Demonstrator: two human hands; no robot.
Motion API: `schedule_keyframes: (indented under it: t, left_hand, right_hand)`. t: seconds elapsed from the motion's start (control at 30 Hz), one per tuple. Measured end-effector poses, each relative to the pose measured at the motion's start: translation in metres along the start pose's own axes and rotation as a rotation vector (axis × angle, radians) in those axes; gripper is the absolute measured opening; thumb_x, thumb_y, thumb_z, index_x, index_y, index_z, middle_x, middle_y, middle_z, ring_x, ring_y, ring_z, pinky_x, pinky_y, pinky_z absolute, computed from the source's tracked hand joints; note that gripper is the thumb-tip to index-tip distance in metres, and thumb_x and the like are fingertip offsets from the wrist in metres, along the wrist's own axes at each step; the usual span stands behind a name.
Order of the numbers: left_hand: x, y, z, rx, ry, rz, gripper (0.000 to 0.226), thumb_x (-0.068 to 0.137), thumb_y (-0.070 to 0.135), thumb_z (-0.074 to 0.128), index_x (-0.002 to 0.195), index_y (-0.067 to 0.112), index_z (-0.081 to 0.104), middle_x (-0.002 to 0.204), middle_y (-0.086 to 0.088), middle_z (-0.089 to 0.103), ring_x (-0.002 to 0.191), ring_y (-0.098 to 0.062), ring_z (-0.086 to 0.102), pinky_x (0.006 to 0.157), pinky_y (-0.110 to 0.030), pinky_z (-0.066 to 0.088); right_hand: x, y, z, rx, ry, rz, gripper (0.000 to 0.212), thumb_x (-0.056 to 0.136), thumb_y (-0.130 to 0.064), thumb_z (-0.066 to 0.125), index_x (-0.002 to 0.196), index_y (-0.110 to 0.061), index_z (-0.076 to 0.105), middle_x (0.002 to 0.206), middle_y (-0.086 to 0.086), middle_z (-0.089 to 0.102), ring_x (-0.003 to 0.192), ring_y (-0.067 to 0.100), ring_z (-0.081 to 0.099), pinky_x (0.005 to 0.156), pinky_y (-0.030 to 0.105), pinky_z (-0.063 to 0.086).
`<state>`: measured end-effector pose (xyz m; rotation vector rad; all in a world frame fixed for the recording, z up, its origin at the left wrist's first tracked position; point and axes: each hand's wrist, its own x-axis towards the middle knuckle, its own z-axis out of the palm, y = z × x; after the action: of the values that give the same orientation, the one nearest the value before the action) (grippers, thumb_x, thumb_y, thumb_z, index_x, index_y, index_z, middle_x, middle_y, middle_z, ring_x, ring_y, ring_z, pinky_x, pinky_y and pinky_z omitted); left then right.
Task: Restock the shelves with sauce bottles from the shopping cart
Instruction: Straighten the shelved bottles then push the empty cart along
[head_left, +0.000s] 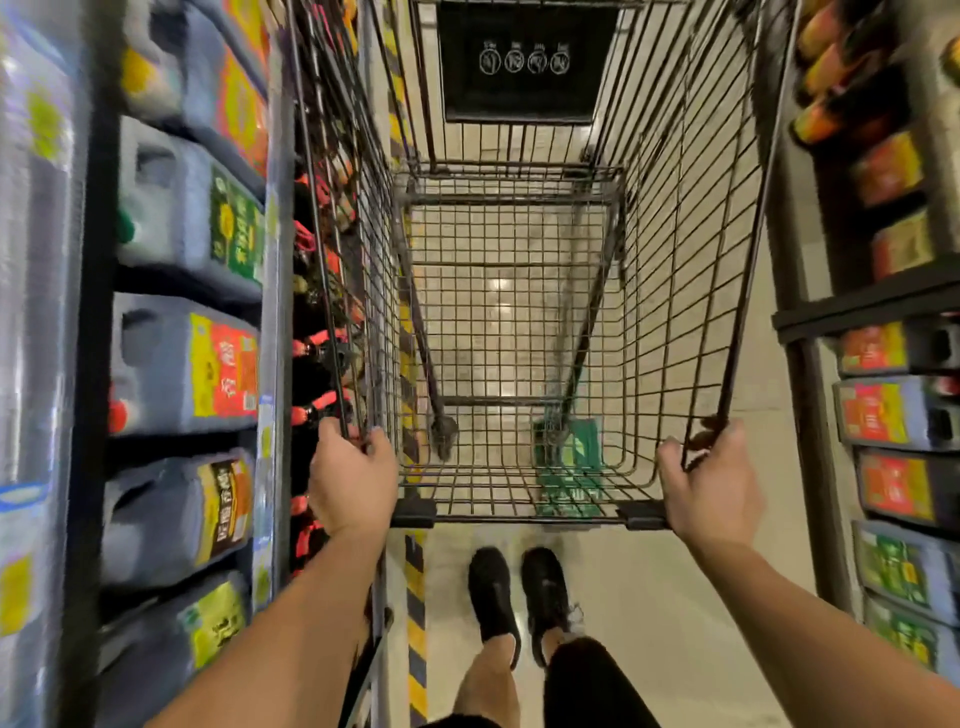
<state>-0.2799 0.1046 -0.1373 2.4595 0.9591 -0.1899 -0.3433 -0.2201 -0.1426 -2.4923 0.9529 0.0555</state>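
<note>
Between shelves (872, 304), arms stretched forward, left hand (353, 478) and right hand (714, 486) gripping shopping cart (685, 234) rims

pale glossy tiled floor (649, 597), light glare on it. yellow-and-black striped hazard tape (415, 623) runs lengthwise along the floor. pair of black shoes (493, 592) side by side, just right of tape. green floor sticker (569, 488) ahead of shoes.

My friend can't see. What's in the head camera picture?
The left hand and right hand grip the side rims of a wire shopping cart with no bottles showing inside. Shelves of big labelled jugs line both sides.
</note>
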Motion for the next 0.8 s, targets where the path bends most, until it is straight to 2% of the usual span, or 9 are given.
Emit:
schedule_keyframes:
  t: [0.2,0.3,0.47,0.57,0.63,0.73,0.8]
  left_hand:
    - [0.04,0.054,0.01,-0.038,0.022,0.008,0.019,0.09,0.03,0.063,0.09,0.014,0.052,0.072,0.004,0.052,0.071,-0.026,0.052,0.067,-0.032,0.035]
    - [0.06,0.082,0.014,-0.016,0.011,-0.001,0.021,0.091,0.03,0.063,0.096,0.013,0.052,0.073,0.006,0.051,0.083,-0.032,0.062,0.069,-0.033,0.036]
    - [0.099,0.131,0.023,-0.009,0.017,0.009,0.022,0.092,0.031,0.061,0.096,0.015,0.047,0.085,-0.001,0.056,0.093,-0.036,0.063,0.074,-0.038,0.04]
    - [0.127,0.161,0.032,-0.012,0.038,-0.008,0.026,0.091,0.033,0.063,0.1,0.011,0.052,0.088,-0.007,0.064,0.089,-0.037,0.064,0.07,-0.036,0.038]
    - [0.144,0.179,0.036,-0.011,0.053,-0.019,0.026,0.09,0.035,0.065,0.095,0.013,0.051,0.077,0.001,0.059,0.08,-0.034,0.065,0.066,-0.036,0.041]
    - [0.166,0.202,0.039,-0.036,0.054,-0.026,0.025,0.089,0.034,0.066,0.089,0.017,0.048,0.067,0.013,0.045,0.068,-0.026,0.056,0.062,-0.033,0.038]
    - [0.178,0.213,0.041,-0.034,0.076,-0.026,0.024,0.088,0.033,0.066,0.087,0.017,0.049,0.066,0.013,0.045,0.065,-0.024,0.051,0.061,-0.032,0.036]
  right_hand:
    - [0.061,-0.036,0.002,-0.008,0.015,-0.036,0.029,0.084,-0.045,0.055,0.091,-0.026,0.035,0.067,-0.004,0.051,0.059,0.028,0.049,0.06,0.035,0.039]
    - [0.092,-0.053,0.003,-0.008,-0.001,-0.046,0.03,0.086,-0.044,0.058,0.094,-0.025,0.036,0.069,-0.003,0.051,0.06,0.028,0.05,0.059,0.034,0.038]
    - [0.153,-0.09,0.006,0.008,-0.014,-0.075,0.033,0.085,-0.043,0.061,0.099,-0.021,0.041,0.08,-0.002,0.051,0.069,0.025,0.048,0.064,0.035,0.037]
    - [0.192,-0.116,0.008,-0.001,-0.04,-0.08,0.034,0.084,-0.048,0.058,0.097,-0.025,0.037,0.08,0.0,0.054,0.069,0.027,0.051,0.063,0.035,0.039]
    - [0.217,-0.131,0.009,-0.015,-0.061,-0.07,0.035,0.082,-0.053,0.054,0.096,-0.027,0.034,0.08,0.003,0.057,0.07,0.029,0.055,0.063,0.038,0.044]
    - [0.248,-0.152,0.011,-0.011,-0.081,-0.088,0.051,0.082,-0.055,0.052,0.114,-0.017,0.039,0.098,0.011,0.063,0.08,0.032,0.061,0.071,0.04,0.05]
    - [0.263,-0.164,0.013,-0.013,-0.086,-0.085,0.056,0.082,-0.056,0.051,0.12,-0.016,0.04,0.1,0.011,0.064,0.077,0.029,0.06,0.07,0.038,0.049]
